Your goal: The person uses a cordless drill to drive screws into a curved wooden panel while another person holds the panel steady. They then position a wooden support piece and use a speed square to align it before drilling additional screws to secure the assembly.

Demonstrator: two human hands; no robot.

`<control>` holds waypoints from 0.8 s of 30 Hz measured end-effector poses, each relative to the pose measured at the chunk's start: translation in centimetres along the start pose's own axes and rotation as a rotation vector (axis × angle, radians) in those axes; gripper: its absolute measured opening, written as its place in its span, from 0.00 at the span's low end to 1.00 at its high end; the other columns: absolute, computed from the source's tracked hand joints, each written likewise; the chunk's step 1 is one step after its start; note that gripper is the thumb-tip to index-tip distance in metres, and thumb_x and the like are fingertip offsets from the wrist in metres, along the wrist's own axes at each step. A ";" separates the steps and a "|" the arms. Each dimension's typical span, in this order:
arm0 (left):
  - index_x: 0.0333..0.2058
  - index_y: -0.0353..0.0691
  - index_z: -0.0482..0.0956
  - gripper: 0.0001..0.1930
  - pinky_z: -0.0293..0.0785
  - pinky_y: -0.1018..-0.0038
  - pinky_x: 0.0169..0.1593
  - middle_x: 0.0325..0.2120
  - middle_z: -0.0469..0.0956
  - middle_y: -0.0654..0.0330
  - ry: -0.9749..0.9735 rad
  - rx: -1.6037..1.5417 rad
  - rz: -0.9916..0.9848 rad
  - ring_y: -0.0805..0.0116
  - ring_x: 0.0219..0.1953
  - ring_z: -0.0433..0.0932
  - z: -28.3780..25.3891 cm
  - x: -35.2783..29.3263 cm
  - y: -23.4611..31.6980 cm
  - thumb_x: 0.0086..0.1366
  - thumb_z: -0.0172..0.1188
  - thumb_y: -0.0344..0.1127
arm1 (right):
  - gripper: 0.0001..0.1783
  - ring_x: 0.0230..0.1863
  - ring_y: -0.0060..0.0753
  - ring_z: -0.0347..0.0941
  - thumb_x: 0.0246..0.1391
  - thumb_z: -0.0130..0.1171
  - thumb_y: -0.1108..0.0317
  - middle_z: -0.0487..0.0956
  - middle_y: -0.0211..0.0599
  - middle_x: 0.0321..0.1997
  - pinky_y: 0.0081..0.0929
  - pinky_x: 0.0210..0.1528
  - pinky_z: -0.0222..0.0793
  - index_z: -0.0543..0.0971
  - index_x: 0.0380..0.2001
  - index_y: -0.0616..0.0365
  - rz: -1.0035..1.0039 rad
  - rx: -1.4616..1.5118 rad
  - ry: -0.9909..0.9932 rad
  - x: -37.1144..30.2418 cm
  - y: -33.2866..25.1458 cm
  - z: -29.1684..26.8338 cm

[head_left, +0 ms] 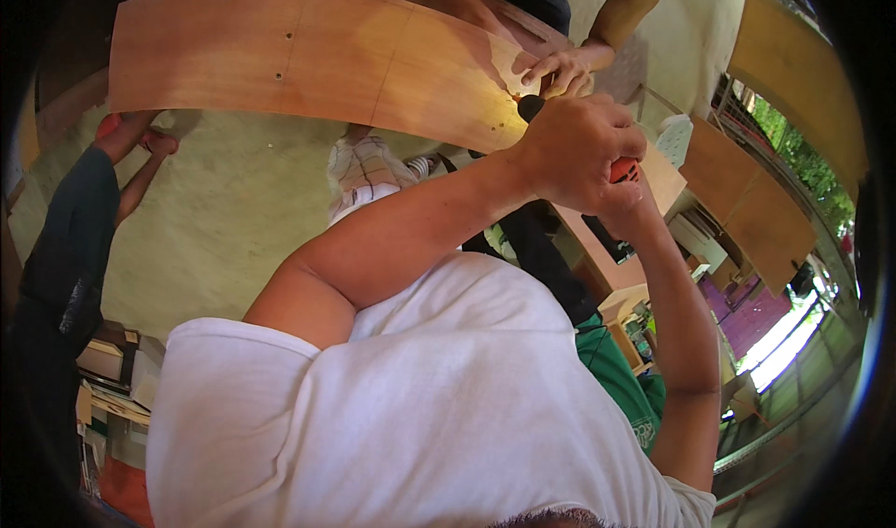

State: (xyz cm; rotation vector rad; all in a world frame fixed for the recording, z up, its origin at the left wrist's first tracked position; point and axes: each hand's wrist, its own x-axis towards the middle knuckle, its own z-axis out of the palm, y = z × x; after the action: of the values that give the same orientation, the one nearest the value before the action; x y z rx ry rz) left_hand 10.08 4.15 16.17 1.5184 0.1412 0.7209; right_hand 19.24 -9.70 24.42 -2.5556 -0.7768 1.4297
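Both my hands are closed, one over the other, around a power drill (530,108) with a black nose and an orange-red body. My left hand (565,145) wraps over it from the left and hides most of the tool. My right hand (620,201) grips it from the right, largely covered by the left. The drill's nose points at the right end of a long reddish wooden board (345,52), where a bright light falls. The tip's contact with the wood cannot be made out. A co-worker's hand (560,73) rests on the board right beside the nose.
Another person's hand (161,144) is at the board's left end. Dark spots mark the board's face. Below lies a pale floor (215,211). Wooden panels (747,201) and a table (597,239) stand to the right. Shelved items (112,369) are at lower left.
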 end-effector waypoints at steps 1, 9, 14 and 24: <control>0.30 0.44 0.84 0.16 0.77 0.61 0.34 0.27 0.80 0.59 -0.003 0.005 -0.002 0.54 0.30 0.81 0.0 0.0 0.0 0.45 0.70 0.47 | 0.17 0.44 0.36 0.81 0.49 0.69 0.65 0.84 0.36 0.41 0.34 0.47 0.76 0.80 0.43 0.55 0.012 0.023 0.003 -0.1 0.2 0.0; 0.29 0.45 0.83 0.16 0.77 0.60 0.35 0.27 0.79 0.60 0.026 -0.014 0.008 0.54 0.32 0.81 0.0 -0.1 0.2 0.44 0.71 0.47 | 0.18 0.45 0.35 0.81 0.46 0.71 0.67 0.83 0.36 0.42 0.34 0.47 0.77 0.80 0.42 0.56 0.111 0.024 -0.049 -0.5 0.0 -0.3; 0.28 0.45 0.83 0.16 0.78 0.60 0.35 0.27 0.79 0.59 0.017 -0.005 0.014 0.54 0.33 0.81 0.0 0.0 0.2 0.43 0.70 0.48 | 0.22 0.42 0.20 0.73 0.43 0.73 0.68 0.80 0.25 0.40 0.27 0.43 0.75 0.79 0.44 0.55 0.053 0.124 0.009 -0.5 0.4 0.1; 0.33 0.43 0.82 0.19 0.76 0.57 0.43 0.32 0.78 0.56 -0.037 -0.005 0.036 0.51 0.38 0.80 0.3 -0.8 -0.1 0.47 0.69 0.50 | 0.22 0.51 0.39 0.80 0.48 0.68 0.70 0.82 0.38 0.48 0.35 0.53 0.76 0.78 0.49 0.56 0.000 0.034 0.038 -1.1 0.9 0.9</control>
State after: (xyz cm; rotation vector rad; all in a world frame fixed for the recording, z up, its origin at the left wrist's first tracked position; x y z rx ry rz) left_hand 9.67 3.53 15.82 1.5322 0.0840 0.7206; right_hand 18.39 -11.20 24.49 -2.5495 -0.7400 1.3778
